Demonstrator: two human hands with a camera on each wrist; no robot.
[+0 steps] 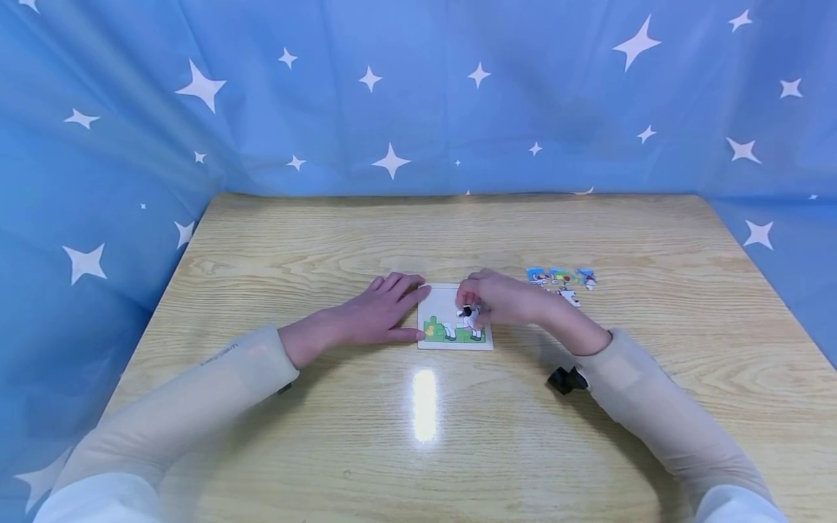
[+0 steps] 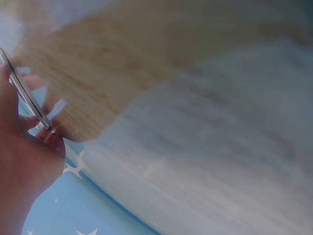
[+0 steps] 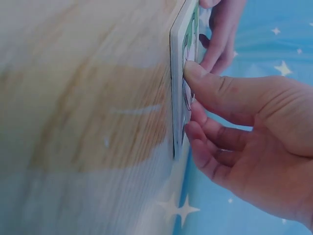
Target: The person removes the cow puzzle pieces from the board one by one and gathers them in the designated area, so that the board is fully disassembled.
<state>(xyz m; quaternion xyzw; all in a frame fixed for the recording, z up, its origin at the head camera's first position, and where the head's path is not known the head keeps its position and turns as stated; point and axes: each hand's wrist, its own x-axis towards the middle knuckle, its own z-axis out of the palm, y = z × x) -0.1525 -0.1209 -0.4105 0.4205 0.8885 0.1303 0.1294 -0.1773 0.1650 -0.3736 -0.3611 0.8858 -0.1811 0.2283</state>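
Observation:
A small white puzzle board [image 1: 437, 299] lies flat on the table, with pieces of a green meadow, a yellow duck and a white animal's legs [image 1: 451, 333] fitted along its lower part. At its left edge, my left hand [image 1: 386, 309] touches the frame with extended thumb and fingers. Over the board's right side, my right hand [image 1: 503, 296] pinches a puzzle piece [image 1: 467, 312] with a black-and-white animal's head. The right wrist view shows the thumb [image 3: 220, 93] against the board's face; fingers partly hide the piece. The left wrist view shows the board [image 2: 29, 98] edge-on.
Several loose puzzle pieces [image 1: 562, 277] lie behind my right forearm, partly hidden by it. Beneath everything is a wood-grain table [image 1: 327, 450], backed by a blue curtain [image 1: 418, 102] with white stars. A black wrist mount [image 1: 567, 380] hangs under the right sleeve.

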